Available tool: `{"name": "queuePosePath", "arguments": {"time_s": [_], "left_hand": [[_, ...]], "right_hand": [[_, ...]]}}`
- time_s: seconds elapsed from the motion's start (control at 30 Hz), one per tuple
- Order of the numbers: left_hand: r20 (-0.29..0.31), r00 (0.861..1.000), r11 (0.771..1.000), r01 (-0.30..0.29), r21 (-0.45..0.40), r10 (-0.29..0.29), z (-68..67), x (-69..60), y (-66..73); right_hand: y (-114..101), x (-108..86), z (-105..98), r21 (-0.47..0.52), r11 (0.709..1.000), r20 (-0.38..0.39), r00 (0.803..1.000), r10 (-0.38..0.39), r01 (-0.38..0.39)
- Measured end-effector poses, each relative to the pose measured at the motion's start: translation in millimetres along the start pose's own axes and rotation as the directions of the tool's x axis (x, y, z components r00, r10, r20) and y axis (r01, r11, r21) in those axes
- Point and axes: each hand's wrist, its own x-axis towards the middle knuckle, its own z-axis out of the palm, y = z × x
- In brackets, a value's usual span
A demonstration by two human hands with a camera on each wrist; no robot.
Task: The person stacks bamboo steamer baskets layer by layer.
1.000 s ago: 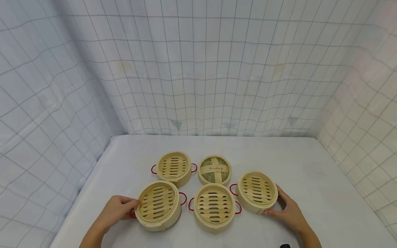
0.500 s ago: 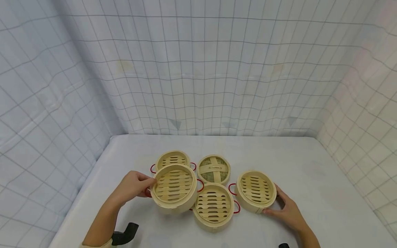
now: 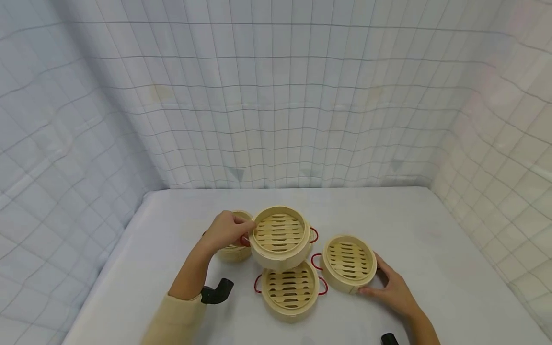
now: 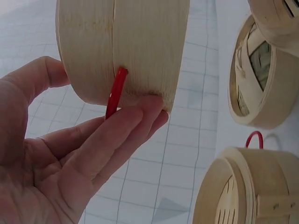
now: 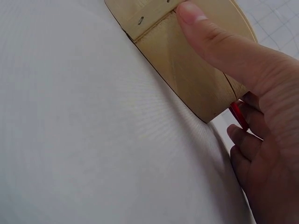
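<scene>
My left hand (image 3: 226,232) grips a bamboo steamer basket (image 3: 280,235) by its left side, thumb at the rim, and holds it in the air. The left wrist view shows the fingers around its red handle (image 4: 115,91) and against its wall. Beneath it stands the front bamboo steamer basket (image 3: 291,294), partly covered. The woven steamer lid (image 4: 261,65) appears in the left wrist view but is mostly hidden in the head view. My right hand (image 3: 390,290) holds the right-hand steamer basket (image 3: 348,263) on the table, thumb on the wall, fingers near its red handle (image 5: 238,115).
A back-left steamer basket (image 3: 235,254) is partly hidden behind my left hand. All stand on a white-covered table (image 3: 181,215). White gridded cloth walls (image 3: 276,120) rise at the back and both sides. Black wrist-worn pieces (image 3: 217,291) show at the forearms.
My left hand has lifted the steamer basket from the front left and carried it rightward and away from me, over the lid's place. The right hand stays on its basket. The head view has shifted slightly.
</scene>
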Motion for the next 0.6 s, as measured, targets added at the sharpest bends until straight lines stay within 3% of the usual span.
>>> {"name": "queuePosePath", "arguments": {"time_s": [0.27, 0.6], "left_hand": [[0.026, 1.000, 0.999, -0.015, -0.038, 0.016, 29.3, 26.2, 17.2], [0.093, 0.989, 0.990, -0.110, -0.089, 0.118, 71.1, 43.4, 42.8]], "right_hand": [[0, -0.5, 5, 0.024, 1.000, -0.010, 1.000, -0.010, 0.011], [0, -2.9, 5, 0.013, 0.999, -0.039, 0.999, -0.030, 0.031]]}}
